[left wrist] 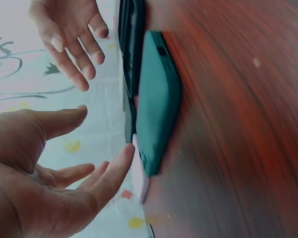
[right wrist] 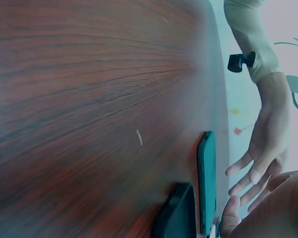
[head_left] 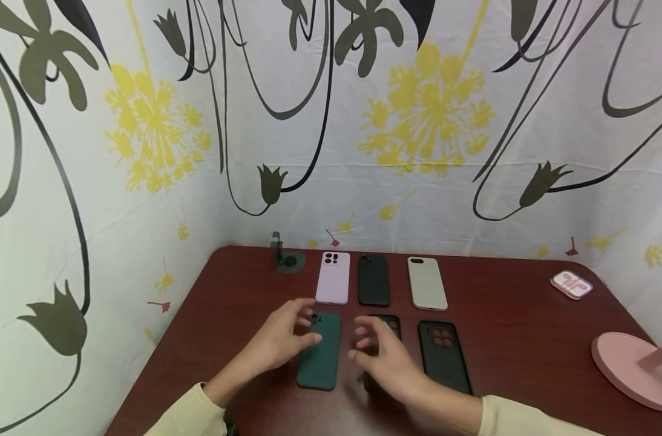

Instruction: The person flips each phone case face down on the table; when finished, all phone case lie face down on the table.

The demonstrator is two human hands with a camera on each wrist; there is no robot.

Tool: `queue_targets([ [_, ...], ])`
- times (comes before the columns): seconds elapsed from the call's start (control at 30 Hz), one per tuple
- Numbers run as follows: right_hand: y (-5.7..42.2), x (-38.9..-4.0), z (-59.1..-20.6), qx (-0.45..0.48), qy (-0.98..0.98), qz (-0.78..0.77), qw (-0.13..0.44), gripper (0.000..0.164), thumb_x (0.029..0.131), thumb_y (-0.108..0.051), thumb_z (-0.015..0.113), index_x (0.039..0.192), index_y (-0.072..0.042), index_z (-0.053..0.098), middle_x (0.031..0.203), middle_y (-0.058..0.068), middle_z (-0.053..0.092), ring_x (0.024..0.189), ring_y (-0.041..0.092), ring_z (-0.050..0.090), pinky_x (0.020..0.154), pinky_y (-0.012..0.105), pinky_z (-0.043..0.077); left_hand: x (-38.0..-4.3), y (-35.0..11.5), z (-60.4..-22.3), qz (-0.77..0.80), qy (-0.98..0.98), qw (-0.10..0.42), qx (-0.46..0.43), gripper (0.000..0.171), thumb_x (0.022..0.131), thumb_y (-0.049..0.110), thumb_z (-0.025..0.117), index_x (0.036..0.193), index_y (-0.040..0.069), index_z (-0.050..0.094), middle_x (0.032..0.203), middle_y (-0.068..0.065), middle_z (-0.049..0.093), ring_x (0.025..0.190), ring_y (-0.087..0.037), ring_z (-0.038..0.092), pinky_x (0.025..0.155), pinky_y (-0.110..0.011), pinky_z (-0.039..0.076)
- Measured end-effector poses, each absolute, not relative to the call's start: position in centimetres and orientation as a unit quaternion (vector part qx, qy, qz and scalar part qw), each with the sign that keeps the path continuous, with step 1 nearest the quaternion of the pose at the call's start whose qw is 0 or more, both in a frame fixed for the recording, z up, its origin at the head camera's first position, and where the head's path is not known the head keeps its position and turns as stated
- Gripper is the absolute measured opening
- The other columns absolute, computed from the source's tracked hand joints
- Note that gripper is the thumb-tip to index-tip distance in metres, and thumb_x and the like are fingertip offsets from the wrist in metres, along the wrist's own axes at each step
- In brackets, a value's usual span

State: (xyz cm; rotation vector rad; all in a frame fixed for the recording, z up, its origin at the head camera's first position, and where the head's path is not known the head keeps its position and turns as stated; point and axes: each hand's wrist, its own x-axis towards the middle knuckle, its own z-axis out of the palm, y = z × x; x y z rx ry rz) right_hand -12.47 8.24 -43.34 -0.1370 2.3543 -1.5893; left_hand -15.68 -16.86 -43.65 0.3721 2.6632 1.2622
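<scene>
My left hand (head_left: 285,338) hovers over the left side of a dark green phone case (head_left: 321,362), fingers loosely bent around nothing. In the left wrist view its thumb and fingers are spread, with the green case (left wrist: 158,106) just beyond the fingertips. My right hand (head_left: 389,362) hovers above a black phone case (head_left: 392,322) and hides much of it. Its fingers are parted and hold nothing. Further right lies another black phone case (head_left: 445,354), its hollow inside facing up. The right wrist view catches the near ends of the black case (right wrist: 177,218) and the green one.
Behind them lie a lilac phone case (head_left: 333,281), a black one (head_left: 373,284) and a cream one (head_left: 427,284). A small dark stand (head_left: 290,261) is at the back left. To the right are a pink-white small object (head_left: 572,284) and a round pink base (head_left: 630,366).
</scene>
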Motion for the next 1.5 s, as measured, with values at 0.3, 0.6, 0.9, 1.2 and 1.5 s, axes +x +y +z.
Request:
queue_targets([
  [0.3,12.5,-12.4,-43.1,-0.018,0.817,-0.561,0.135,0.062,0.1,-0.014,0.072,0.155,-0.009,0.045,0.15,0.016,0.053,0.129,0.026,0.056,0.099,0.043,0.054,-14.9,-15.2,-42.5,0.512,0.832,0.144,0.155,0.074,0.098,0.02,0.079,0.161,0.017,0.04,0.157,-0.017,0.051,0.14,-0.035,0.059,0.098,-0.043,0.064],
  [0.6,14.5,-12.9,-43.8,0.01,0.819,-0.552,0.156,0.069,0.102,-0.017,0.068,0.162,-0.008,0.034,0.162,0.019,0.044,0.145,0.038,0.047,0.104,0.051,0.056,-14.5,-12.7,-42.5,0.617,0.736,0.236,0.148,0.065,0.108,0.032,0.063,0.164,0.018,0.032,0.165,-0.021,0.04,0.144,-0.038,0.055,0.096,-0.052,0.064],
  [0.9,14.4,-12.8,-44.6,0.039,0.802,-0.57,0.174,0.08,0.1,-0.015,0.07,0.166,-0.007,0.025,0.171,0.022,0.03,0.155,0.044,0.035,0.123,0.058,0.043,-14.7,-10.2,-43.1,0.669,0.668,0.315,0.083,0.066,0.111,0.03,0.057,0.165,0.01,0.026,0.167,-0.024,0.035,0.152,-0.045,0.042,0.103,-0.06,0.059],
  [1.2,14.8,-12.8,-44.8,0.065,0.796,-0.561,0.217,0.093,0.096,-0.026,0.076,0.167,-0.008,0.02,0.172,0.027,0.024,0.158,0.049,0.028,0.121,0.06,0.043,-15.0,-8.7,-43.7,0.673,0.653,0.343,0.054,0.071,0.108,0.036,0.062,0.164,0.009,0.027,0.164,-0.021,0.04,0.153,-0.043,0.042,0.104,-0.061,0.058],
  [1.5,14.4,-12.6,-44.8,0.078,0.791,-0.564,0.224,0.092,0.097,-0.027,0.074,0.167,-0.005,0.019,0.172,0.029,0.024,0.157,0.051,0.028,0.119,0.072,0.038,-15.2,-8.1,-43.3,0.654,0.673,0.341,0.051,0.07,0.108,0.037,0.062,0.163,0.008,0.03,0.168,-0.022,0.034,0.151,-0.04,0.045,0.107,-0.057,0.058],
])
